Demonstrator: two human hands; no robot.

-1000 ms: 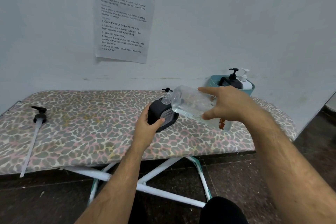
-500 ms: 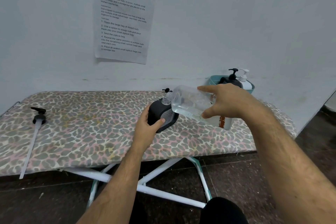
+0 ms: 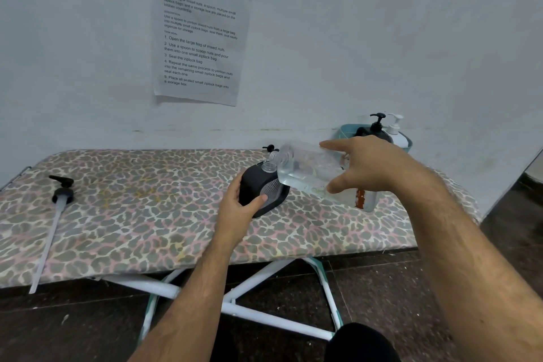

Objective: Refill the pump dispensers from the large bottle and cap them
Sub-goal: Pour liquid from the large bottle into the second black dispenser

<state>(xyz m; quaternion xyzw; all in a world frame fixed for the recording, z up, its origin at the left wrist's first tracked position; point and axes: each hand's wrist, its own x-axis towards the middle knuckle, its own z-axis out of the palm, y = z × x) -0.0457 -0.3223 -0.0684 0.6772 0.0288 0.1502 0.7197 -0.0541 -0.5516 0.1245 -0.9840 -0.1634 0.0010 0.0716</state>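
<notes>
A black dispenser bottle (image 3: 258, 191) with its pump off stands on the leopard-print ironing board (image 3: 147, 214). My left hand (image 3: 238, 209) grips its near side. My right hand (image 3: 373, 167) holds a large clear bottle (image 3: 305, 170) tipped almost flat, its mouth just over the dispenser's open clear neck (image 3: 269, 166). Clear liquid lies in the big bottle's lower side. A loose black pump head with a long white tube (image 3: 58, 200) lies at the board's left end.
A teal basket (image 3: 348, 131) at the board's far right holds a black pump dispenser (image 3: 377, 125) and a white one (image 3: 395, 129). A small black cap (image 3: 269, 147) lies behind the tipped bottle. A printed sheet (image 3: 199, 29) hangs on the wall. Dark floor lies below.
The large bottle's mouth has dipped slightly closer over the dispenser's neck. Both hands keep their holds and have hardly shifted.
</notes>
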